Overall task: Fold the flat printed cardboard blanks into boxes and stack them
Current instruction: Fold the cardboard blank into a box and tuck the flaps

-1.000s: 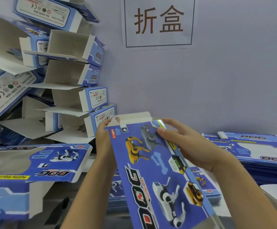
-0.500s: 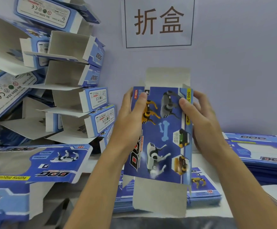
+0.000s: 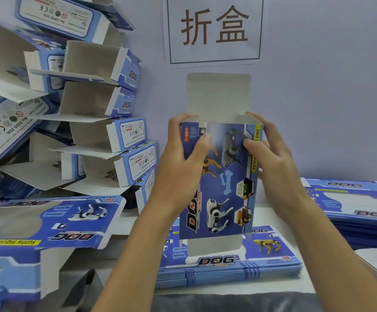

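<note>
I hold a blue printed box blank [image 3: 219, 183] upright in front of me, its white top flap [image 3: 218, 95] standing up and a white flap hanging at the bottom. My left hand [image 3: 183, 163] grips its upper left edge, thumb on the printed face. My right hand [image 3: 270, 158] grips the upper right edge, thumb on the face too. A pile of flat blanks [image 3: 225, 264] lies on the table right below. Folded boxes [image 3: 102, 104] are stacked at the left against the wall.
More flat blanks [image 3: 351, 203] are piled at the right. An opened box with a window [image 3: 48, 221] lies at the lower left. A paper sign [image 3: 214, 30] hangs on the wall behind. The white table [image 3: 261, 212] shows between the piles.
The blank went from lying tilted and low to standing upright. Both hands rose with it and now clasp its top corners; the box body has opened slightly.
</note>
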### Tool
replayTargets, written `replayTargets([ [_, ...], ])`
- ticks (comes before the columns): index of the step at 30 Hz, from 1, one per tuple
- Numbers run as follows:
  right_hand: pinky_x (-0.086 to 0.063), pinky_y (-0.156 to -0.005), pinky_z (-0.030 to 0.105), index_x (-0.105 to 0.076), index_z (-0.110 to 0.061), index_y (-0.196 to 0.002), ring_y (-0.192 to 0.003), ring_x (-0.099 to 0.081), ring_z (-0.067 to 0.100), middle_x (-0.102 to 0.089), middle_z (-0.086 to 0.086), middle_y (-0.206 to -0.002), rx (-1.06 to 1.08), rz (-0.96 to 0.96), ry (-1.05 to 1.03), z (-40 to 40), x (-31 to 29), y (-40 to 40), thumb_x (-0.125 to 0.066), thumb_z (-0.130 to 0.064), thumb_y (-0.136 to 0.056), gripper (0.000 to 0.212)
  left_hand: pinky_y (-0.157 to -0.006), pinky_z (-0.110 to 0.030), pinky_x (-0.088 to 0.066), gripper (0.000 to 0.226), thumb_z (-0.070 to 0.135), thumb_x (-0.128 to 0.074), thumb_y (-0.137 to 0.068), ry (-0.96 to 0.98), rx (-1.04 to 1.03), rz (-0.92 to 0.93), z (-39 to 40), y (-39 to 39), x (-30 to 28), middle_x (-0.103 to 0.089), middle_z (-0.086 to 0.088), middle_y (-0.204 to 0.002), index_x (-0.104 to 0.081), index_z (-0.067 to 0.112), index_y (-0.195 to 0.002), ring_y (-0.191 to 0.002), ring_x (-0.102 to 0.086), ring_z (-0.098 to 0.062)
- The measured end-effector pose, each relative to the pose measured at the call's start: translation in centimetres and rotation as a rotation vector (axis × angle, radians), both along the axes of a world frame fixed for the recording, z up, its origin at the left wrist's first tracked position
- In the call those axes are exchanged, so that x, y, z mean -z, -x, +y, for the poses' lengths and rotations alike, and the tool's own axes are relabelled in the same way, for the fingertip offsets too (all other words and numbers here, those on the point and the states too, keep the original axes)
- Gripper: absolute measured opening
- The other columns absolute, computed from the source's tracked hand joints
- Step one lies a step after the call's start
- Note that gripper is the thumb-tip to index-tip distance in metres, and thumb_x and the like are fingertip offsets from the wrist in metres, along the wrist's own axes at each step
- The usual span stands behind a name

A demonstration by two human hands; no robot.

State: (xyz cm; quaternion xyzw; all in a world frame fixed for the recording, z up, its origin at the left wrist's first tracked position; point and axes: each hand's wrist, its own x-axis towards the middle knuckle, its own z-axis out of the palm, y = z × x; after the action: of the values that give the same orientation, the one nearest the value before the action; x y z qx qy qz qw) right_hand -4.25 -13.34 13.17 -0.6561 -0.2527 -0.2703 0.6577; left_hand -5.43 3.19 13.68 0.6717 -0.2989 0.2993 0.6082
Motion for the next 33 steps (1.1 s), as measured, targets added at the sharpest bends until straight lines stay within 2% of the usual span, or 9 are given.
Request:
replayTargets([
  [5, -0.055, -0.072, 0.029, -0.061, -0.036, -0.114, -0.099, -0.069, 0.018, -0.068, 0.008, -0.111, -0.057, 0.006, -0.007, 1.3, 0.1, 0.5, -0.049, -0.041, -0.091, 0.026, -0.052, -0.010, -0.048, 0.039, 0.060, -0.039, -0.087, 0.138, -0.066, -0.015, 0.5, 0.2, -0.2, -0.063, 0.021, -0.072, -0.046, 0.024, -0.099, -0.062, -0.062, 0.002],
  [8, -0.055, -0.067, 0.022, -0.063, -0.031, -0.102, -0.086, -0.070, 0.009, -0.070, -0.008, -0.089, -0.012, 0.022, -0.059, 2.5, 0.1, 0.7, -0.044, -0.053, -0.096, 0.029, -0.050, -0.011, -0.045, 0.043, 0.056, -0.041, -0.094, 0.184, -0.134, 0.006, 0.9, 0.1, -0.4, -0.056, 0.012, -0.069, -0.043, 0.014, -0.092, -0.063, -0.061, -0.001],
  [12, -0.047, -0.046, 0.018, -0.060, -0.023, -0.088, -0.057, -0.060, 0.004, -0.056, -0.014, -0.060, 0.051, 0.044, -0.175, 3.2, 0.0, 0.3, -0.045, -0.027, -0.103, 0.021, -0.055, -0.030, -0.044, 0.021, 0.022, -0.044, -0.101, 0.201, -0.150, 0.066, 0.9, -0.3, -0.7, -0.052, -0.008, -0.082, -0.043, 0.023, -0.081, -0.077, -0.060, -0.036],
  [17, -0.042, -0.044, 0.018, -0.050, -0.035, -0.106, -0.047, -0.047, 0.002, -0.044, -0.016, -0.050, 0.043, 0.097, -0.241, 3.1, 0.2, -0.1, -0.042, -0.032, -0.078, 0.030, -0.048, -0.017, -0.045, 0.027, 0.018, -0.041, -0.100, 0.189, -0.059, 0.112, 0.3, 0.2, -0.6, -0.052, -0.004, -0.090, -0.041, 0.034, -0.121, -0.057, -0.056, -0.003],
  [20, -0.043, -0.052, 0.025, -0.047, -0.045, -0.133, -0.055, -0.045, 0.010, -0.042, -0.013, -0.054, -0.007, 0.147, -0.216, 2.7, 0.2, -0.3, -0.041, -0.034, -0.075, 0.059, -0.062, -0.030, -0.054, 0.038, 0.020, -0.040, -0.101, 0.203, 0.011, 0.200, 0.2, 0.2, -0.5, -0.053, -0.005, -0.094, -0.037, 0.046, -0.128, -0.074, -0.065, -0.017],
  [23, -0.049, -0.055, 0.032, -0.060, -0.049, -0.120, -0.061, -0.050, 0.018, -0.051, -0.007, -0.061, -0.113, 0.126, -0.163, 2.7, 0.0, -0.3, -0.039, -0.030, -0.078, 0.050, -0.069, -0.044, -0.058, 0.037, 0.023, -0.042, -0.097, 0.233, -0.002, 0.181, 0.5, 0.1, -0.5, -0.050, -0.002, -0.084, -0.042, 0.055, -0.116, -0.079, -0.061, -0.027],
  [28, -0.036, -0.053, 0.032, -0.061, -0.047, -0.090, -0.049, -0.032, 0.011, -0.032, -0.012, -0.051, -0.075, 0.091, -0.186, 3.3, 0.0, 0.2, -0.043, -0.030, -0.080, 0.027, -0.061, -0.026, -0.058, 0.042, 0.031, -0.044, -0.084, 0.279, 0.018, 0.126, 1.2, 0.1, -0.3, -0.062, -0.009, -0.111, -0.051, 0.071, -0.095, -0.086, -0.070, -0.032],
  [30, -0.038, -0.056, 0.033, -0.062, -0.050, -0.093, -0.056, -0.037, 0.018, -0.035, -0.011, -0.053, -0.063, 0.105, -0.197, 3.5, 0.0, 0.3, -0.042, -0.029, -0.080, 0.032, -0.058, -0.017, -0.053, 0.041, 0.023, -0.044, -0.092, 0.266, -0.048, 0.061, 1.2, -0.3, -0.3, -0.066, 0.017, -0.093, -0.060, 0.060, -0.085, -0.084, -0.068, -0.019],
  [33, -0.047, -0.055, 0.029, -0.066, -0.039, -0.107, -0.062, -0.053, 0.027, -0.059, -0.005, -0.072, -0.227, 0.108, -0.262, 2.9, 0.1, 0.3, -0.043, -0.031, -0.084, 0.034, -0.063, -0.021, -0.053, 0.029, 0.027, -0.036, -0.093, 0.313, 0.008, -0.013, 1.1, -0.4, 0.0, -0.066, 0.007, -0.082, -0.064, 0.025, -0.091, -0.079, -0.065, -0.012],
])
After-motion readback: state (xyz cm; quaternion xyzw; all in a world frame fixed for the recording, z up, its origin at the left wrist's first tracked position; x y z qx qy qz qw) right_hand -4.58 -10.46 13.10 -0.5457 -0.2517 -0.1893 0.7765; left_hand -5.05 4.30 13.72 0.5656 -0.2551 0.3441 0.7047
